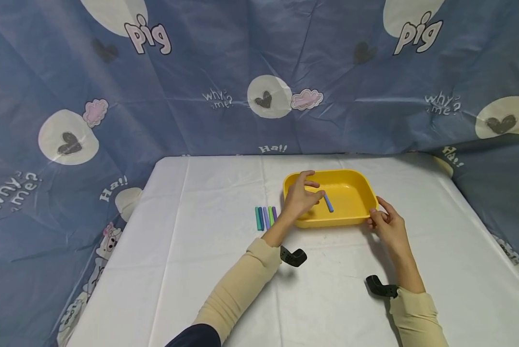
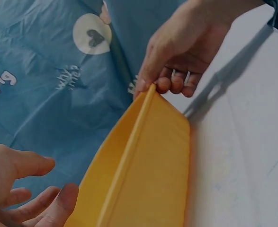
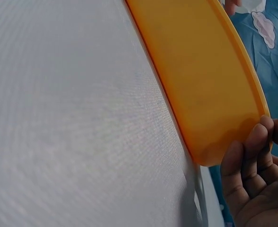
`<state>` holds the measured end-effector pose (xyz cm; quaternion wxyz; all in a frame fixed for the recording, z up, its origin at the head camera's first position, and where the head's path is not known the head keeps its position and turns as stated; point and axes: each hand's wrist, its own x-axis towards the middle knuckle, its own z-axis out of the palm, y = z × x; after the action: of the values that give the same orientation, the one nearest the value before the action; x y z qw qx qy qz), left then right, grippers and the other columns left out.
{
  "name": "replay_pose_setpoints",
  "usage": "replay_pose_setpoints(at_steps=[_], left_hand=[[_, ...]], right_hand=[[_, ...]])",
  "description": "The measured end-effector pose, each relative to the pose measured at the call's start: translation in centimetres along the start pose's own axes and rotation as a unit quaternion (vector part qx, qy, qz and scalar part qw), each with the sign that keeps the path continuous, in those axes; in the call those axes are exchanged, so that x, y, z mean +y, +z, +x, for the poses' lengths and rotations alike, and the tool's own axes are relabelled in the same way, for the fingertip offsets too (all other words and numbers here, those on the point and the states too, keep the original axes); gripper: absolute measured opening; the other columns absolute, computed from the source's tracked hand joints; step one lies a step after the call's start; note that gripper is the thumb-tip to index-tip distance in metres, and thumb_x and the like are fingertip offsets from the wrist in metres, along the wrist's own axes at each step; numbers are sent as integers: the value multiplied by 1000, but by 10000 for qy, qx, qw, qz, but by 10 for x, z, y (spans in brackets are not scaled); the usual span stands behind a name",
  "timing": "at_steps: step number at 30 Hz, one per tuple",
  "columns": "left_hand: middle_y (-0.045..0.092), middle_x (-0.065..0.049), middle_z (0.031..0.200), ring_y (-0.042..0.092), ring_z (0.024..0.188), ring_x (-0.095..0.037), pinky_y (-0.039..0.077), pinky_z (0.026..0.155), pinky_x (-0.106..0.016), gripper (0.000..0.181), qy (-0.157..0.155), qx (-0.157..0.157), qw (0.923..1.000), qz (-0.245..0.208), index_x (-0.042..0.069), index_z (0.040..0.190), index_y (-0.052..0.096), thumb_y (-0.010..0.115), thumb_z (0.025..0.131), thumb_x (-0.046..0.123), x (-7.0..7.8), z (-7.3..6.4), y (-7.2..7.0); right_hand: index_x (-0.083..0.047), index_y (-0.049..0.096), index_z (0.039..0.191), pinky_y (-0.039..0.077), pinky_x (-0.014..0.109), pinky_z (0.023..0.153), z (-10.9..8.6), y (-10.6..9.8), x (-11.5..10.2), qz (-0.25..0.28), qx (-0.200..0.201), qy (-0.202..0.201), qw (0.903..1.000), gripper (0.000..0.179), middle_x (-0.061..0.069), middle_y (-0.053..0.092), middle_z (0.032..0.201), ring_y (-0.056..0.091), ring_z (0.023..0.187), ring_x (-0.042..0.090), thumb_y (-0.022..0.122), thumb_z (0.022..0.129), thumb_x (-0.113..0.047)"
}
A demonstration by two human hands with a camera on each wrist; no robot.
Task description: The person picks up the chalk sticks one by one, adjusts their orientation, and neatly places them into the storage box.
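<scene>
A yellow tray (image 1: 346,221) stands on the white table. Over its left side is my left hand (image 1: 299,198), fingers spread. In the left wrist view, a gap separates that hand's thumb and fingers, and nothing shows between them. A short blue stick (image 1: 328,203), like a crayon or marker, is inside the tray, its upper end by the left fingertips; whether they touch is unclear. At the tray's near right corner my right hand (image 1: 388,229) pinches the rim, thumb and fingers on either side (image 3: 257,177).
Left of the tray several similar sticks (image 1: 261,218) in green, blue and purple lie side by side, partly behind the left forearm. White cloth covers the table (image 1: 216,202). A blue printed curtain (image 1: 224,130) hangs behind it. Black mounts (image 1: 294,257) sit at both wrists.
</scene>
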<state>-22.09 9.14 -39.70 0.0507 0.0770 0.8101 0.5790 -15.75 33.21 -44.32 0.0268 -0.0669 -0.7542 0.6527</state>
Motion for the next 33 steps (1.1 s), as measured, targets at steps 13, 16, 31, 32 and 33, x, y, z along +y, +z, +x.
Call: replay_pose_setpoints(at_steps=[13,16,31,32,33], left_hand=[[65,-5,116,70,75,-13,56,59,-27,64,183,29,9998,-73,18,141,40,71,85,21,-4,-11,-11],[65,-6,115,70,76,-15,57,61,-26,64,220,9,9996,-148,18,141,40,70,85,20,-5,-13,-13],[64,-6,117,71,86,-19,58,63,-25,61,388,98,9990,-174,22,140,40,70,86,20,-7,-26,-31],[64,-6,117,71,86,-19,58,63,-24,61,383,104,9990,-202,23,139,41,70,86,20,-7,-26,-32],[64,-6,117,71,87,-19,58,64,-24,61,388,109,9989,-236,23,139,41,70,86,20,-7,-27,-33]], right_hand=[[-1,25,148,54,15,59,1,-1,9,289,-37,-13,9996,64,-10,64,71,60,64,2,56,95,-19],[-3,25,148,53,14,59,2,-1,12,259,-19,-9,9997,65,-11,64,72,60,64,1,56,95,-21],[-4,27,148,54,14,59,3,-2,8,255,-10,-54,9997,65,-9,64,72,60,63,0,57,95,-22],[-4,27,148,54,14,59,3,-1,8,248,-11,-61,9997,65,-9,64,72,60,63,0,57,95,-22],[-4,27,148,54,14,58,3,-1,8,299,-7,-55,9995,65,-9,64,72,60,63,1,58,94,-22]])
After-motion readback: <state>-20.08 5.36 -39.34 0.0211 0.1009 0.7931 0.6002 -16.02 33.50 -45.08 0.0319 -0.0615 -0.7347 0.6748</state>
